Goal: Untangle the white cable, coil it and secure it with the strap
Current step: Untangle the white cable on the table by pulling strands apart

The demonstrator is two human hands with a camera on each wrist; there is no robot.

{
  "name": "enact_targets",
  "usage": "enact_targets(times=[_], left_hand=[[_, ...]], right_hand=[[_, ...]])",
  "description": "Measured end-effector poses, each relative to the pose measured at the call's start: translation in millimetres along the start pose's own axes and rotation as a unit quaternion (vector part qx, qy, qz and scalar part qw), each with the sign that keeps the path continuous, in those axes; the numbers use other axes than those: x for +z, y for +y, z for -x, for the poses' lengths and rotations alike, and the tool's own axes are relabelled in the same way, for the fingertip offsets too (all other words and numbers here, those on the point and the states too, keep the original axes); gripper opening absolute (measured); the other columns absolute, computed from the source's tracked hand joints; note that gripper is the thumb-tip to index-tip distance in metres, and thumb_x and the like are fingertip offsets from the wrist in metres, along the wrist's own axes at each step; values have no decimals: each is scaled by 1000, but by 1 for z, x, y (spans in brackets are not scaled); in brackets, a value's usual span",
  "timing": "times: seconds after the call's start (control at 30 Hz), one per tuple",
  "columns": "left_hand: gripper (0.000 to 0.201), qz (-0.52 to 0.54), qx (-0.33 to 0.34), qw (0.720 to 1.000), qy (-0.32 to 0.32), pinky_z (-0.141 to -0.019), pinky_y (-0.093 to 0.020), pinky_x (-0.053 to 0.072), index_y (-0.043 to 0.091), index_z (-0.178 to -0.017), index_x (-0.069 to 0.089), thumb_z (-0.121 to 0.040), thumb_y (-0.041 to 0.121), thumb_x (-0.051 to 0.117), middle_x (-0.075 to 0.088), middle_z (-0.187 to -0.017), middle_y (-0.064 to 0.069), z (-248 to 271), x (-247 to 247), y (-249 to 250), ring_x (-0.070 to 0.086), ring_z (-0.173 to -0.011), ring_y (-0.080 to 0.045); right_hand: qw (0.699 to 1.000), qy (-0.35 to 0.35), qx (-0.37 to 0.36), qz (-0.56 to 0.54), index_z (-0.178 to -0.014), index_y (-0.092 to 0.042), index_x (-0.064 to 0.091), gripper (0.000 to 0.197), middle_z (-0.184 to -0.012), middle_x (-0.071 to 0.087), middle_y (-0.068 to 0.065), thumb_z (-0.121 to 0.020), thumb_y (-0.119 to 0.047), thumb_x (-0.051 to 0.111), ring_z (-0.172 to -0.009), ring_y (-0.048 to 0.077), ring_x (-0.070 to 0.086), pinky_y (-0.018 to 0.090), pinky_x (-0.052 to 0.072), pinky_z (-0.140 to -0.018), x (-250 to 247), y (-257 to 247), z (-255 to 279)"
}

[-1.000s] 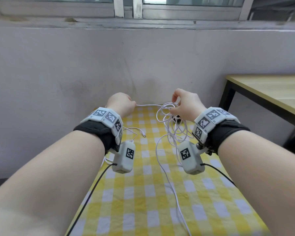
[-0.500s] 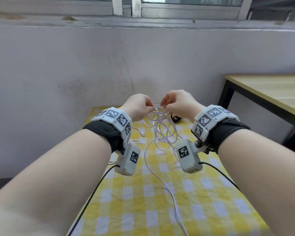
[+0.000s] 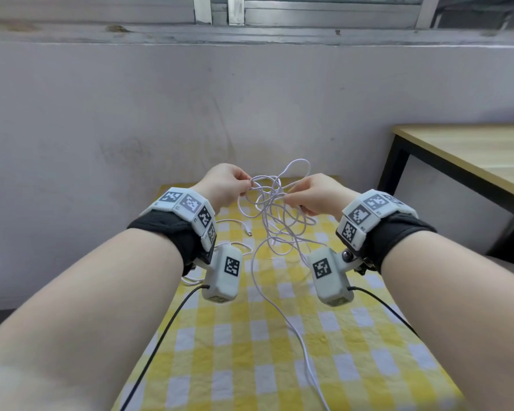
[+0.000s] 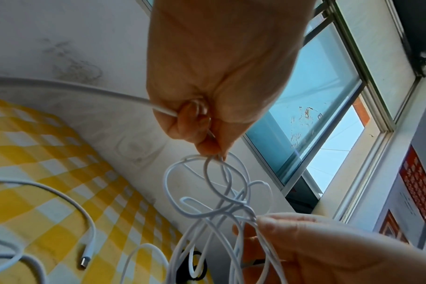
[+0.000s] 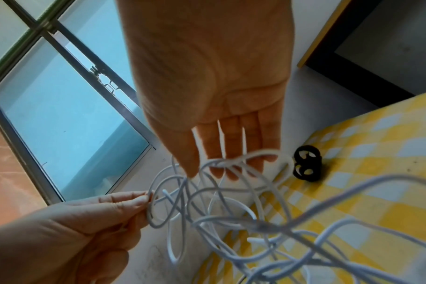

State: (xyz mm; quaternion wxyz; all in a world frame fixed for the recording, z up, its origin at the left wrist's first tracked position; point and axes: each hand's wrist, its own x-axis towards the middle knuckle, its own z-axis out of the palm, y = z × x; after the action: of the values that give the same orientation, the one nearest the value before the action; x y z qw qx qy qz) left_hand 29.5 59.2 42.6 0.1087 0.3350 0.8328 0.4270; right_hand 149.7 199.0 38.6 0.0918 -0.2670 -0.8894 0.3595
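The white cable (image 3: 275,209) hangs as a loose tangle of loops between my two raised hands, above the yellow checked cloth (image 3: 279,360). My left hand (image 3: 247,185) pinches a loop at the tangle's left side, fingers curled (image 4: 207,146). My right hand (image 3: 289,198) pinches several strands on the right, thumb against fingers (image 5: 191,171). One strand trails down the cloth toward me. A cable plug (image 3: 250,233) lies on the cloth below my left hand (image 4: 214,152). The black strap (image 5: 306,165), curled in two rings, lies on the cloth near the wall beyond the right hand (image 5: 202,173).
A pale wall with a window ledge rises right behind the cloth-covered table. A wooden desk with black legs (image 3: 469,155) stands to the right. Black leads from the wrist cameras (image 3: 166,327) hang over the cloth on both sides.
My hands came together on the cable, then rose and drew slightly apart, lifting the tangle. A loop now stands up above the hands.
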Motion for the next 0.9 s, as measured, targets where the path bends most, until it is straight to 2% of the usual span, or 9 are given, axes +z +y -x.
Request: enact_targets(times=[0.17, 0.27, 0.33, 0.43, 0.5, 0.6, 0.67, 0.77, 0.9], left_hand=[[25, 29, -14, 999, -11, -34, -13, 26, 14, -84, 62, -88, -2, 43, 56, -63, 0, -1, 1, -5, 35, -32, -2], [17, -33, 4, 999, 5, -59, -18, 44, 18, -87, 58, -88, 3, 48, 62, -64, 4, -1, 1, -7, 57, -61, -6], [16, -64, 13, 998, 5, -72, -23, 44, 17, -90, 58, -86, 4, 50, 63, -63, 6, 0, 1, -9, 59, -75, -11], [15, -82, 16, 996, -12, -71, -25, 43, 15, -93, 61, -85, 5, 53, 64, -64, 5, 2, 2, -11, 59, -75, -13], [13, -73, 12, 997, -31, -67, -21, 43, 15, -92, 62, -86, 6, 54, 63, -64, 4, 3, 3, -13, 57, -68, -11], [17, -59, 6, 997, -55, -42, -10, 33, 18, -82, 62, -86, 4, 54, 62, -63, 2, 6, 6, -14, 48, -49, -3], [17, -59, 4, 996, -59, -38, -8, 30, 17, -80, 61, -87, 5, 54, 60, -64, 2, 7, 8, -14, 45, -50, -6], [9, -80, -4, 995, -55, -43, -11, 34, 16, -84, 61, -89, 12, 55, 55, -64, 3, 8, 10, -10, 44, -55, -10], [9, -90, -30, 994, -64, -60, -24, 38, 15, -85, 60, -83, 22, 65, 51, -68, 3, 9, 11, -6, 47, -68, -16]], right_hand=[[999, -17, -42, 25, -86, -5, 73, 15, -67, 65, 5, -82, -9, 60, -54, 12, 51, 23, 45, -60, 6, 3, 1], [998, -29, -51, 0, -95, -9, 71, 15, -69, 67, 7, -83, -9, 62, -59, 17, 53, 27, 49, -63, 7, 3, 3], [997, -40, -62, -8, -98, -13, 69, 16, -70, 68, 5, -83, -11, 64, -62, 18, 55, 31, 51, -70, 8, 3, 3], [996, -53, -67, -39, -93, -20, 65, 18, -69, 69, 4, -81, -7, 65, -63, 18, 57, 34, 53, -72, 8, 0, 5], [994, -58, -67, -65, -95, -18, 63, 21, -65, 66, 3, -82, -3, 65, -56, 15, 56, 27, 51, -60, 7, -2, 5], [993, -61, -66, -81, -97, -16, 60, 21, -63, 64, 2, -83, 0, 64, -47, 9, 58, 20, 46, -51, 6, -5, 6], [995, -47, -58, -62, -95, -17, 57, 22, -68, 67, 5, -82, -2, 64, -53, 15, 60, 23, 48, -55, 7, -4, 3], [999, 6, -44, -8, -88, -15, 58, 17, -71, 72, 9, -76, -6, 66, -54, 14, 58, 28, 51, -64, 8, -1, -1], [998, 40, -47, 14, -74, -14, 66, 9, -59, 66, 1, -73, -6, 70, -43, 5, 52, 16, 44, -53, 7, -1, 2]])
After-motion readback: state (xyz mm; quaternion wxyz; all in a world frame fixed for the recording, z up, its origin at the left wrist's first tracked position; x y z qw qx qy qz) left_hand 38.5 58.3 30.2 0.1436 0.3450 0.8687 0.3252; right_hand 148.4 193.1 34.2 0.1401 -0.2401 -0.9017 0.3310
